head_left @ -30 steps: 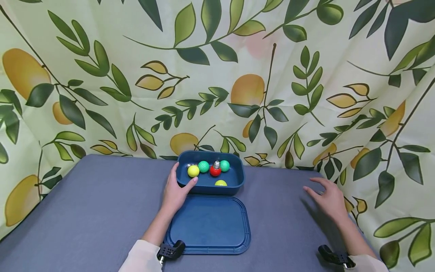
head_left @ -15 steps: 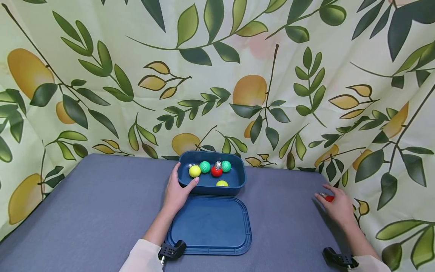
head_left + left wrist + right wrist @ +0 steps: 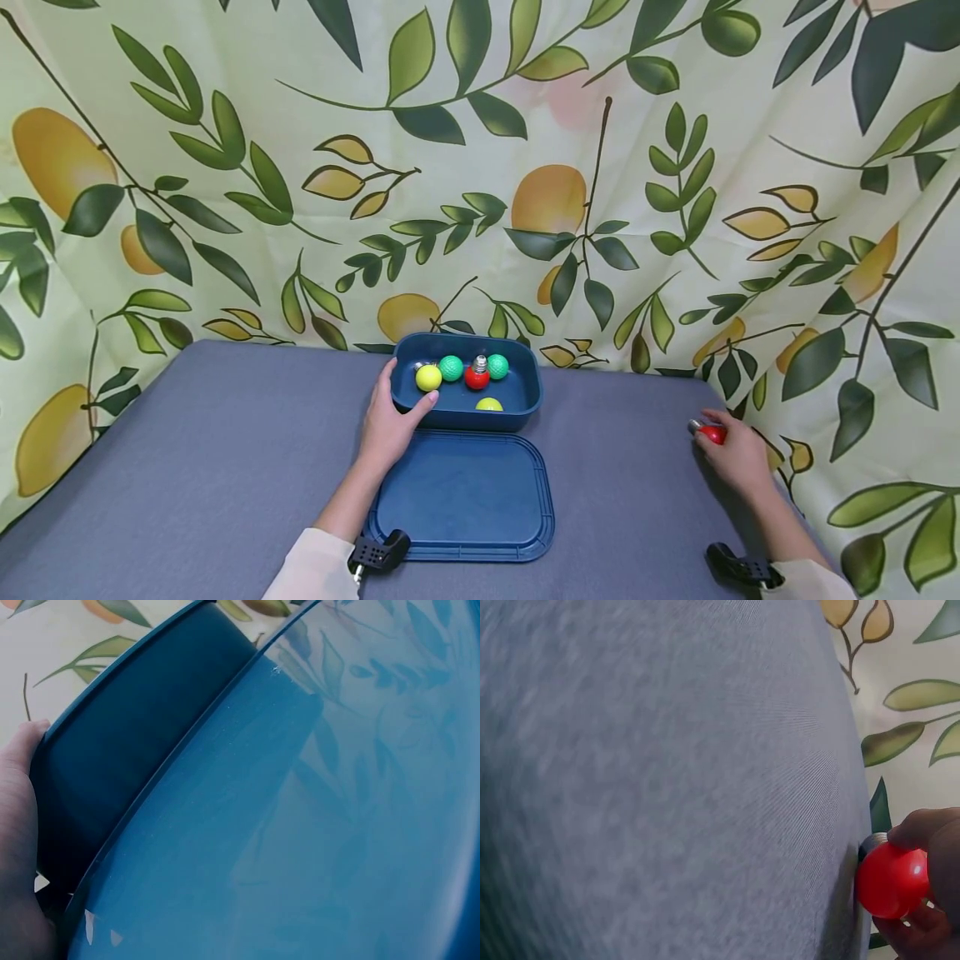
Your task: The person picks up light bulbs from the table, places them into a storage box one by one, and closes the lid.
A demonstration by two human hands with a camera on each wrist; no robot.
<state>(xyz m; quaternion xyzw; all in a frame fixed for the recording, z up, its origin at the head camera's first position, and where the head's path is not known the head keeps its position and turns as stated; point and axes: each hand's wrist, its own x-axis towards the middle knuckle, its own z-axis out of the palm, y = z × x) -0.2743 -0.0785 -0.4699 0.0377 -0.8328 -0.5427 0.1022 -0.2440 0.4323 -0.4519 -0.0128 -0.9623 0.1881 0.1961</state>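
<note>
At the right of the head view, my right hand pinches a small red light bulb between thumb and fingers, its silver screw base pointing left. The right wrist view has the same red bulb low over the grey cloth. My left hand grips the left front corner of a dark blue bin, thumb along the front rim and fingers at the left side. Inside the bin lie two green balls, a yellow ball, another red bulb standing base up, and a partly hidden yellow round thing.
A flat blue lid lies directly in front of the bin, under my left forearm. Grey cloth covers the table. A leaf-printed curtain rises behind the table and along its right edge.
One second ago no bulb showed at my right hand. The red bulb then came into sight between its fingers and now shows more fully, base leftward. My left hand and the bin stay put.
</note>
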